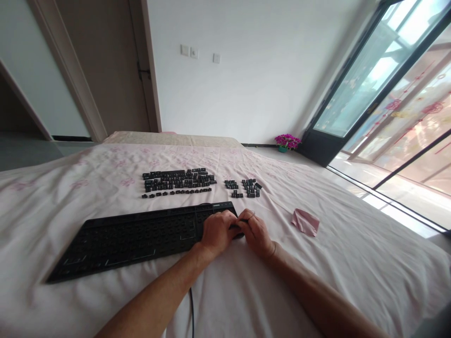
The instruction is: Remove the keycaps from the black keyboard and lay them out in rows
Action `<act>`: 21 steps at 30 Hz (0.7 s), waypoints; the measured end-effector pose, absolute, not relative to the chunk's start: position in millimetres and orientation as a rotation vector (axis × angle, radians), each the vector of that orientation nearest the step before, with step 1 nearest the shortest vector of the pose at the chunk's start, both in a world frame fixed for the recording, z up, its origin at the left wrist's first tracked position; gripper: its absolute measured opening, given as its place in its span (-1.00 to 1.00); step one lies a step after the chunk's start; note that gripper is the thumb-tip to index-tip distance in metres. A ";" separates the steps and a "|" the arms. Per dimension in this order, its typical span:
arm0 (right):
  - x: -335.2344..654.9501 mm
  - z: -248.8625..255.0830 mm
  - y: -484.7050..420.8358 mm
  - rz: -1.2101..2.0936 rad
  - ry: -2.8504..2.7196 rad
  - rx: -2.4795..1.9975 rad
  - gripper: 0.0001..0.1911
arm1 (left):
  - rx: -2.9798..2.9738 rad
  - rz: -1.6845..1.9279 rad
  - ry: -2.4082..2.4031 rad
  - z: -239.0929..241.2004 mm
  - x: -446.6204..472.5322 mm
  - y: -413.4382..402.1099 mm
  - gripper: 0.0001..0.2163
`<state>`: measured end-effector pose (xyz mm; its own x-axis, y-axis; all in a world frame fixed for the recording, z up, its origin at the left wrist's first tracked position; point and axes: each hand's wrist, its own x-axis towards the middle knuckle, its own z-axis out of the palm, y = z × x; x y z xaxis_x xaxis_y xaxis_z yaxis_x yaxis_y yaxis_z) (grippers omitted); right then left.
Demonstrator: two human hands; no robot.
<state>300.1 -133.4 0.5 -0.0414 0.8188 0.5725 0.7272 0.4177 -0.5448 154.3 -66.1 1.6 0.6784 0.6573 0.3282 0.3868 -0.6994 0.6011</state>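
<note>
A black keyboard [134,237] with its keycaps removed lies across the bed in front of me. My left hand [217,231] rests on its right end with fingers curled down onto it. My right hand [254,231] sits just beside, at the keyboard's right edge, fingers pinched on something small and dark with a thin wire loop; I cannot name it. Beyond the keyboard, loose black keycaps [178,181] lie in rows, and a smaller group of keycaps [246,188] lies to their right.
A small pink cloth [305,221] lies on the pale flowered sheet [334,263] to the right. A black cable [192,310] runs toward me between my arms. Pink flowers in a pot [287,142] stand on the floor by large windows on the right.
</note>
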 end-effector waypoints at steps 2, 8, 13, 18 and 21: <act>299.7 -0.5 -135.7 0.072 -1.861 -1.334 -0.84 | 2.422 0.725 0.824 1.1 153.7 -67.0 -0.81; 296.9 -0.6 -138.6 -0.114 -2.079 -1.347 -0.80 | 2.489 0.714 0.837 1.0 152.3 -69.3 -0.84; 291.7 2.2 -136.8 0.018 -1.772 -1.336 -0.83 | 2.489 0.686 0.885 3.6 154.9 -69.3 -0.86; 283.0 7.4 -138.9 0.087 -1.629 -1.274 -0.84 | 2.448 0.686 0.911 2.3 156.3 -67.9 -0.91; 287.0 13.9 -138.8 0.077 -1.544 -1.317 -0.80 | 2.242 0.719 0.887 1.6 154.8 -65.5 -0.90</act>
<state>287.0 -138.8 13.9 0.1631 0.7459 0.6458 0.6781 0.3908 -0.6225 154.8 -65.5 1.6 0.6271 0.7363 0.2542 0.4018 -0.5854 0.7042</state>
